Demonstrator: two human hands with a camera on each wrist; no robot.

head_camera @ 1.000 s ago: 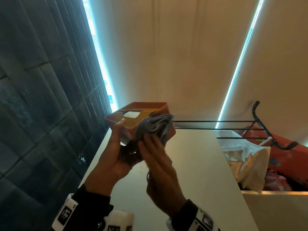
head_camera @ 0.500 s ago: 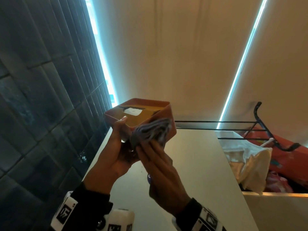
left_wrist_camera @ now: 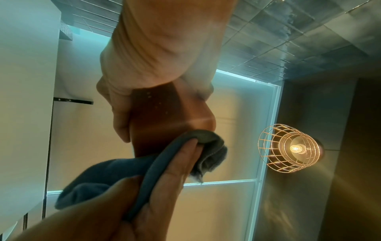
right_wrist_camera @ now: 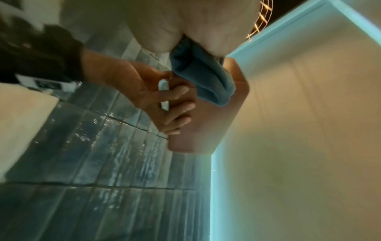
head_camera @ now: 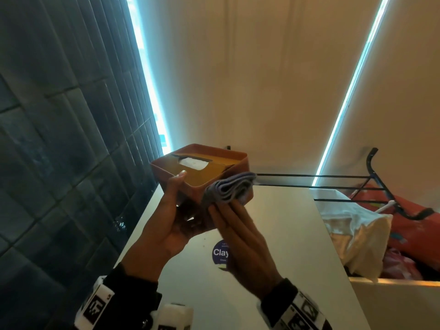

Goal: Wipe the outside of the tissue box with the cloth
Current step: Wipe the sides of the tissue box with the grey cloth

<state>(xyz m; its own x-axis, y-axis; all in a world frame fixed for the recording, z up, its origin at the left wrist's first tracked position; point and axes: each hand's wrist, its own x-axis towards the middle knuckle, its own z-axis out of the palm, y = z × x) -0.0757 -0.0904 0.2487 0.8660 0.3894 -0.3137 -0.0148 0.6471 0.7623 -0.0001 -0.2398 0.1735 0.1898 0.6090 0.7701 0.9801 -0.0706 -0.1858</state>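
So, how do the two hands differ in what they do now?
The left hand grips the tissue box from below, thumb on its rim; the right hand holds the folded cloth against the box's side. Left fingers curl; right fingers lie straighter. Both touch the raised box.

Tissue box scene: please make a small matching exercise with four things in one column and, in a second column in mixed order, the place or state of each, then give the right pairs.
Things:
1. tissue box
2. cloth
3. cage lamp
4. round blue sticker

Places or states:
A. lit, overhead
B. stuck on the white surface under the hands
C. held up in the left hand
D. folded, pressed by the right hand against the box's side

Pairs: 1-C, 2-D, 3-A, 4-B
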